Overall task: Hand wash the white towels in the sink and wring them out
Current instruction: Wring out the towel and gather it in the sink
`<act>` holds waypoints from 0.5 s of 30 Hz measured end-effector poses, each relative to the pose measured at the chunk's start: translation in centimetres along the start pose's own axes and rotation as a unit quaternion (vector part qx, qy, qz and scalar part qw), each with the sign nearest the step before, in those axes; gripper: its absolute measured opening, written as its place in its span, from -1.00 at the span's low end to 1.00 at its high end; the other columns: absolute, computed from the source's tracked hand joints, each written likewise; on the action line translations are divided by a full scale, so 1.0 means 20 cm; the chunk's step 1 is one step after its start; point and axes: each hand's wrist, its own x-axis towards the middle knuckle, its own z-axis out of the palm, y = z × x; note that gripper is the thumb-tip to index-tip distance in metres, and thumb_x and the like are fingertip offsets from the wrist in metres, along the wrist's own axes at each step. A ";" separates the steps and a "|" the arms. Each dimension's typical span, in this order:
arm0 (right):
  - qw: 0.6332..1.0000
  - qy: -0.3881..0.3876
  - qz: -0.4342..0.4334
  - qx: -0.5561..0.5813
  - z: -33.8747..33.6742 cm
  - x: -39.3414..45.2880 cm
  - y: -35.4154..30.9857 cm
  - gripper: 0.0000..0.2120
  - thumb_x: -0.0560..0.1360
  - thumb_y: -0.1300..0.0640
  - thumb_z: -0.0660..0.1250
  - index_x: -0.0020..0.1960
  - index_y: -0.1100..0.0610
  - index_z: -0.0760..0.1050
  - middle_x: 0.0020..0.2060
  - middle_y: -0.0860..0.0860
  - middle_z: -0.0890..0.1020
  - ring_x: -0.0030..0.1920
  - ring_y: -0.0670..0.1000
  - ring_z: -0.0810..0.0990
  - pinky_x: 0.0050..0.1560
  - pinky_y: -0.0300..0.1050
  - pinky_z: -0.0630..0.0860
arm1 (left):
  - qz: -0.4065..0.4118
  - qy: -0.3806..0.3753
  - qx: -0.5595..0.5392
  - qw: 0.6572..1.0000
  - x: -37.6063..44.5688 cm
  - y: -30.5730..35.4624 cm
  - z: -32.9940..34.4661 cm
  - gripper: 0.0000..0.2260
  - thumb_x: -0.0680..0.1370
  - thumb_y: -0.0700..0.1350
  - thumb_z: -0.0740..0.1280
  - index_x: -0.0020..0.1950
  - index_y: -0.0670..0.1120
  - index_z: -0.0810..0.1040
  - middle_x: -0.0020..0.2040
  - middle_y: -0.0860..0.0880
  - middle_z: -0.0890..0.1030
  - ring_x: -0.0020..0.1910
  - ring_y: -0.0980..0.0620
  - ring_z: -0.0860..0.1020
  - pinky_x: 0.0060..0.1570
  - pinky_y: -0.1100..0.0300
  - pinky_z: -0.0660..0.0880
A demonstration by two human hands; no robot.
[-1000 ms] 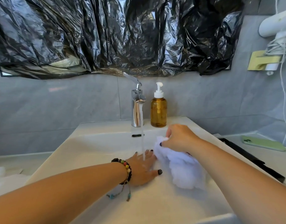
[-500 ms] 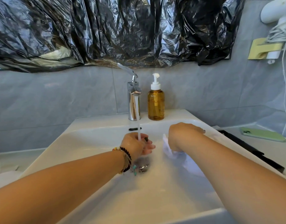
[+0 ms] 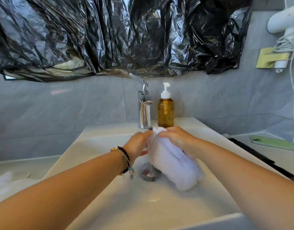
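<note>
**Inspector:** State the position of the towel (image 3: 173, 165)

**Assistant:** It hangs as a wet bunch over the middle of the sink (image 3: 96, 165), its top end lifted near the back edge just in front of the tap (image 3: 144, 112), its lower end sagging toward the right side of the basin, beside the drain (image 3: 148, 173)

**Inspector:** The grip on it?

**Assistant:** Both hands clamp on the top end. The left hand (image 3: 137, 145) pinches it from the left, fingers curled in; the right hand (image 3: 175, 138) closes round it from the right. The two grips almost touch

**Inspector:** Is water running?

**Assistant:** I cannot tell; no clear stream shows below the spout

**Inspector:** Step in hand?

**Assistant:** In my judgement, rubbing the cloth between the hands; wringing is not yet done

**Inspector:** Recommendations?

**Assistant:** Keep the bunch low over the basin so drips fall inside, not onto the table to the right where a phone (image 3: 274, 142) lies. Work the fabric against itself in short strokes, feeding fresh sections up from the hanging end. The soap bottle (image 3: 165, 112) stands just behind the hands; mind the knuckles do not tip it. For wringing, spread the grips apart along the length and twist in opposite directions
</note>
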 end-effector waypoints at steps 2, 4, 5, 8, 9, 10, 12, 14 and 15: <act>0.990 -0.066 0.040 0.119 -0.01 -0.05 -0.02 -0.89 0.44 0.11 0.30 -0.20 0.13 0.53 -0.27 0.10 0.55 -0.20 0.05 0.53 -0.09 -0.09 0.47 | 0.002 -0.041 0.027 0.999 -0.03 0.02 -0.05 -0.67 0.64 0.12 0.21 0.25 -0.06 0.55 0.20 -0.06 0.59 0.16 0.01 0.53 0.17 0.08 0.46; 0.980 -0.082 0.056 0.174 0.01 -0.10 -0.06 -0.86 0.28 0.15 0.25 -0.42 0.09 0.35 -0.45 0.04 0.35 -0.42 0.00 0.31 -0.36 -0.13 0.23 | 0.047 -0.018 0.128 0.991 -0.05 0.02 -0.08 -0.74 0.62 0.10 0.27 0.17 -0.04 0.56 0.14 -0.07 0.60 0.06 0.04 0.55 0.09 0.09 0.50; 0.984 -0.060 0.047 0.159 0.02 -0.11 -0.08 -0.81 0.28 0.19 0.25 -0.47 0.08 0.30 -0.49 0.01 0.30 -0.45 -0.01 0.25 -0.40 -0.15 0.17 | 0.077 0.006 0.155 0.985 -0.05 0.03 -0.10 -0.80 0.62 0.05 0.29 0.09 -0.04 0.59 0.10 -0.11 0.62 0.00 0.01 0.57 0.07 0.06 0.55; 0.994 0.081 -0.054 0.053 0.06 -0.08 -0.13 -0.71 0.39 0.31 0.33 -0.45 0.11 0.37 -0.53 -0.03 0.35 -0.47 -0.02 0.31 -0.47 -0.25 0.24 | 0.116 0.016 0.093 0.989 -0.06 0.05 -0.15 -0.83 0.63 -0.07 0.30 0.06 -0.10 0.66 0.13 -0.22 0.66 0.06 -0.10 0.62 0.20 -0.10 0.56; 0.992 0.096 -0.071 0.046 0.08 -0.07 -0.15 -0.79 0.39 0.31 0.35 -0.38 0.12 0.45 -0.47 -0.01 0.42 -0.41 -0.02 0.40 -0.42 -0.24 0.31 | 0.119 0.004 0.066 0.991 -0.06 0.06 -0.18 -0.83 0.64 -0.14 0.29 0.10 -0.15 0.66 0.16 -0.23 0.65 0.07 -0.08 0.62 0.20 -0.05 0.56; 0.991 0.085 -0.064 0.075 0.09 -0.06 -0.17 -0.87 0.39 0.29 0.34 -0.30 0.12 0.50 -0.40 0.00 0.48 -0.34 -0.01 0.46 -0.37 -0.22 0.37 | 0.119 -0.018 0.040 0.992 -0.06 0.08 -0.21 -0.82 0.64 -0.21 0.27 0.15 -0.20 0.64 0.17 -0.23 0.65 0.08 -0.06 0.62 0.18 0.01 0.58; 0.981 0.017 0.011 0.192 0.10 -0.03 -0.17 -0.92 0.38 0.19 0.32 -0.30 0.08 0.49 -0.39 0.00 0.49 -0.39 -0.02 0.45 -0.39 -0.19 0.34 | 0.108 -0.067 -0.004 0.992 -0.06 0.09 -0.26 -0.77 0.63 -0.31 0.22 0.21 -0.25 0.60 0.17 -0.20 0.65 0.10 -0.06 0.62 0.13 0.09 0.58; 0.977 -0.052 0.068 0.197 0.10 -0.01 -0.14 -0.85 0.39 0.04 0.33 -0.31 0.08 0.51 -0.47 0.00 0.48 -0.46 -0.03 0.41 -0.39 -0.18 0.28 | 0.090 -0.083 -0.011 0.992 -0.06 0.08 -0.31 -0.75 0.62 -0.32 0.20 0.23 -0.27 0.59 0.13 -0.20 0.66 0.08 -0.08 0.63 0.11 0.06 0.57; 0.984 -0.076 0.070 0.147 0.10 0.00 -0.11 -0.82 0.41 0.00 0.36 -0.30 0.08 0.55 -0.46 0.00 0.51 -0.43 -0.02 0.44 -0.37 -0.17 0.31 | 0.080 -0.070 0.001 0.994 -0.06 0.07 -0.32 -0.76 0.62 -0.31 0.20 0.22 -0.29 0.59 0.09 -0.19 0.67 0.05 -0.09 0.63 0.07 0.05 0.58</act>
